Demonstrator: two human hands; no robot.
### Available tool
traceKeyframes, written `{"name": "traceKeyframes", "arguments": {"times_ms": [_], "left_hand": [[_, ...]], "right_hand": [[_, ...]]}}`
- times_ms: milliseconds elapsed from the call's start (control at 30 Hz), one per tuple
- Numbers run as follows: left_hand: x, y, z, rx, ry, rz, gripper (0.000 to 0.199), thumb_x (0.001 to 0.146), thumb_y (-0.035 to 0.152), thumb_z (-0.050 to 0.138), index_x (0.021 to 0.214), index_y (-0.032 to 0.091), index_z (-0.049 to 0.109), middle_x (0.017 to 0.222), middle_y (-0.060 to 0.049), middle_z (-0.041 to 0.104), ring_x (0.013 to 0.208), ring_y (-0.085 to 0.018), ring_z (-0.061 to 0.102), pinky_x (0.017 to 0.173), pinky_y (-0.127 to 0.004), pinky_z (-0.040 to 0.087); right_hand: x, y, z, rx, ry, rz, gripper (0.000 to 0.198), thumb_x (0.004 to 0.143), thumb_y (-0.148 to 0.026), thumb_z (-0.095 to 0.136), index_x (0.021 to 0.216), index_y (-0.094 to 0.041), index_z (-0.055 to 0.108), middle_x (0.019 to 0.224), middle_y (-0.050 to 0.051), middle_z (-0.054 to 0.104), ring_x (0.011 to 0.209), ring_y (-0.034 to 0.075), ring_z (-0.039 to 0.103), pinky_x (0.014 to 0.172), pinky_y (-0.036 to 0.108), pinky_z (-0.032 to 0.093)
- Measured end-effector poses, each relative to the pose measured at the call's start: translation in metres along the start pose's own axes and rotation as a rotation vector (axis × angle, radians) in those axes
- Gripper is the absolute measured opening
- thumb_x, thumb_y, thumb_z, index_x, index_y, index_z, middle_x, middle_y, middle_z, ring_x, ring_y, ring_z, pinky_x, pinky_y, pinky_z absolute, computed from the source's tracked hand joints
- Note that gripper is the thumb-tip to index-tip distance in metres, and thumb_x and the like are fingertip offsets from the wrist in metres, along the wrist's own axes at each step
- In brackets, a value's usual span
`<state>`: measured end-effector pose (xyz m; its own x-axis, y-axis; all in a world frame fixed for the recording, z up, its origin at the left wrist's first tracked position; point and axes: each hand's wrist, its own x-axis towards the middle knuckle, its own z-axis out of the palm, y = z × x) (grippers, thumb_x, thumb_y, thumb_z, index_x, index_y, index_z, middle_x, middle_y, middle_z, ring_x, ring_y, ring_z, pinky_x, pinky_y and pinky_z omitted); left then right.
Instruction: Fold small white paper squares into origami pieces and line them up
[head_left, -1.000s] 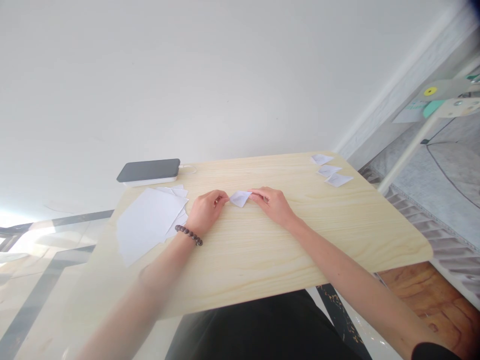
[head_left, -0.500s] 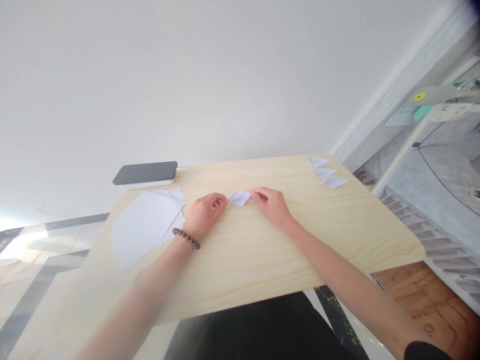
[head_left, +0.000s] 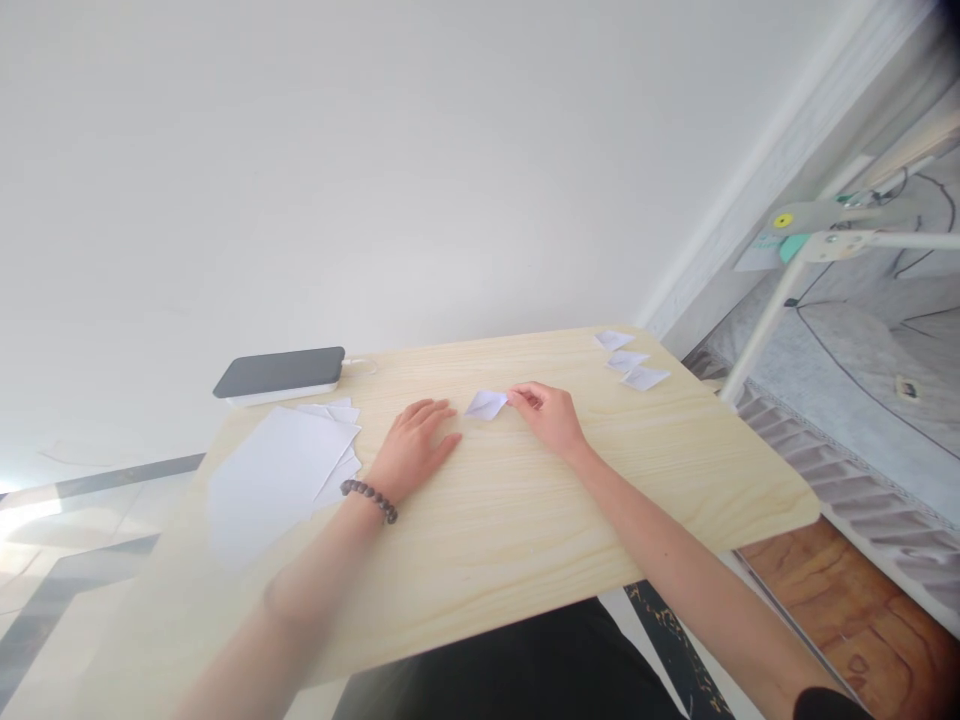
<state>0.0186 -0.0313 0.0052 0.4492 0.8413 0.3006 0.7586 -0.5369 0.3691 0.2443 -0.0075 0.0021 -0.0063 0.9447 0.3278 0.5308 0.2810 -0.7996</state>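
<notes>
A small folded piece of white paper (head_left: 486, 405), diamond-like in outline, is pinched at its right corner by my right hand (head_left: 550, 415). My left hand (head_left: 415, 448) lies palm down on the table, fingers apart, a little left of the folded paper and not touching it. A dark bead bracelet (head_left: 369, 493) circles my left wrist. At the back right rest three similar folded papers, the farthest paper (head_left: 614, 341), a middle paper (head_left: 627, 361) and the nearest paper (head_left: 646, 378).
White paper sheets (head_left: 281, 470) lie loosely stacked at the table's left. Behind them is a dark-topped, white-sided device (head_left: 281, 374) with a white cable. The pale wooden table (head_left: 540, 560) stands by a white wall (head_left: 420, 180); a white metal frame (head_left: 772, 310) rises at right.
My left hand has let go of the folded paper's left corner and flattened onto the table. My right hand still pinches the other corner. The camera view has shifted slightly.
</notes>
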Motion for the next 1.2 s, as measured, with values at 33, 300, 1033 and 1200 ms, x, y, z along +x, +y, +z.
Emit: {"name": "traceKeyframes", "arguments": {"times_ms": [33,300,1033,1200], "left_hand": [[0.001,0.001,0.001,0.025,-0.026,0.011,0.038,0.084,0.04,0.041,0.117,0.021,0.048,0.128,-0.007,0.046,0.121,-0.023,0.035,0.099,-0.043,0.031],[0.012,0.01,0.013,0.084,-0.071,0.109,0.042,0.087,0.042,0.035,0.119,0.017,0.046,0.131,-0.009,0.041,0.124,-0.024,0.03,0.102,-0.044,0.026],[0.027,0.02,0.027,0.09,-0.104,0.169,0.041,0.088,0.039,0.03,0.12,0.018,0.046,0.133,-0.007,0.04,0.126,-0.023,0.029,0.106,-0.043,0.02],[0.026,0.021,0.027,0.133,-0.096,0.173,0.042,0.089,0.039,0.03,0.121,0.017,0.045,0.133,-0.007,0.04,0.126,-0.022,0.029,0.106,-0.042,0.021]], "right_hand": [[0.002,0.002,-0.008,-0.013,-0.005,0.015,0.022,0.077,-0.034,0.05,0.08,-0.019,0.065,0.076,0.003,0.069,0.066,0.015,0.062,0.063,0.026,0.047],[-0.008,0.031,-0.111,-0.206,0.011,0.236,0.026,0.076,-0.037,0.049,0.079,-0.018,0.066,0.074,0.003,0.069,0.046,0.01,0.057,0.038,0.019,0.039],[-0.039,0.069,-0.171,-0.609,0.32,0.305,0.037,0.076,-0.038,0.047,0.101,-0.015,0.063,0.06,0.003,0.066,0.053,0.016,0.06,0.069,0.032,0.045],[-0.038,0.038,-0.127,-0.491,0.209,0.159,0.028,0.079,-0.034,0.046,0.097,-0.019,0.062,0.058,0.0,0.063,0.059,0.014,0.062,0.066,0.025,0.043]]}}
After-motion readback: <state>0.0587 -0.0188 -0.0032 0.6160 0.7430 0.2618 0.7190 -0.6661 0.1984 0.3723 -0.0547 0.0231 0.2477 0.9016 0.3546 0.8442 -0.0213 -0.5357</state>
